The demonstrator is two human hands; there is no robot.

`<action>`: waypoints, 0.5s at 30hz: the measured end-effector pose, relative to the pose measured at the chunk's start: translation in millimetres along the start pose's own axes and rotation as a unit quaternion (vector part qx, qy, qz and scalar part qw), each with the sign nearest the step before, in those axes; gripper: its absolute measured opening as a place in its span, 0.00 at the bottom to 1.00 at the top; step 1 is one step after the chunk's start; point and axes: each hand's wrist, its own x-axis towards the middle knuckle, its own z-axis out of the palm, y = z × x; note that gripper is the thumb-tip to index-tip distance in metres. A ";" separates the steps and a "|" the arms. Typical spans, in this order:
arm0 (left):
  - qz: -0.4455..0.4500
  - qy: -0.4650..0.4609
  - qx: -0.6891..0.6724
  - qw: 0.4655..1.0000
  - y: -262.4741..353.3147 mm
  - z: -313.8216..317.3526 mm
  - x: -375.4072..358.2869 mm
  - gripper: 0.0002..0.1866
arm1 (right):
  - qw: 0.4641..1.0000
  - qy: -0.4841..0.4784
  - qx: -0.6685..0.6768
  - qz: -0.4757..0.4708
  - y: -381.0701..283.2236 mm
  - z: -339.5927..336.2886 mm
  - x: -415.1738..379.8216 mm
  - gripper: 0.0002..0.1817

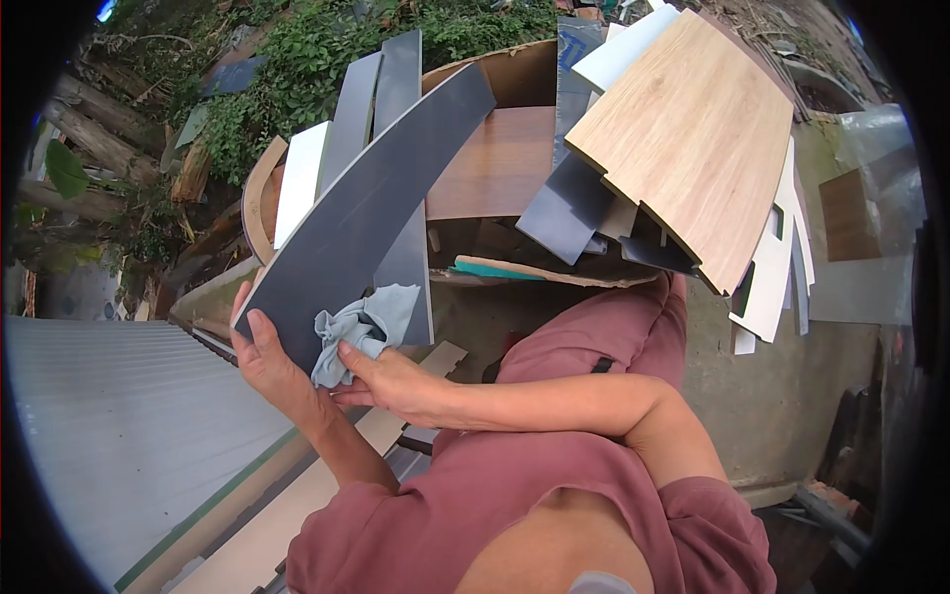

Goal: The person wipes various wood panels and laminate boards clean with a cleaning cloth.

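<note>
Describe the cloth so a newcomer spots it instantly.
Find the long dark-grey board slanting up left of centre. At its lower end, the right hand holds the cloth. Its pale blue-grey, crumpled folds set it apart from the flat, darker board.

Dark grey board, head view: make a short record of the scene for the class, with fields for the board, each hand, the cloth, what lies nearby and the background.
Main thing: dark grey board, slanting up toward the right
Left hand: grips its lower end, thumb on the face
Right hand: holds the cloth near that end
Cloth: grey-blue, crumpled
Nearby, to the right: light wood-grain board, above darker and white pieces
Nearby, beyond: brown wood-grain panel
Background: green foliage
</note>
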 end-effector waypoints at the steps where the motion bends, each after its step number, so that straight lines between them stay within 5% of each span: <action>1: 0.002 -0.002 0.000 1.000 4.2 -4.1 1.6 0.18 | 1.000 -0.001 0.000 -0.003 -4.0 -1.1 0.3 0.23; 4: 0.018 -0.052 -0.006 0.998 25.2 -36.3 12.2 0.19 | 0.995 -0.015 0.067 -0.066 -42.7 -23.2 16.6 0.21; 11: 0.045 0.038 -0.023 0.998 79.1 -108.1 18.5 0.25 | 0.948 0.110 0.049 -0.294 -183.6 -71.6 48.2 0.17; 15: 0.029 0.090 -0.182 0.979 62.3 -129.8 35.2 0.23 | 0.881 0.007 0.046 -0.471 -241.3 -58.8 5.8 0.15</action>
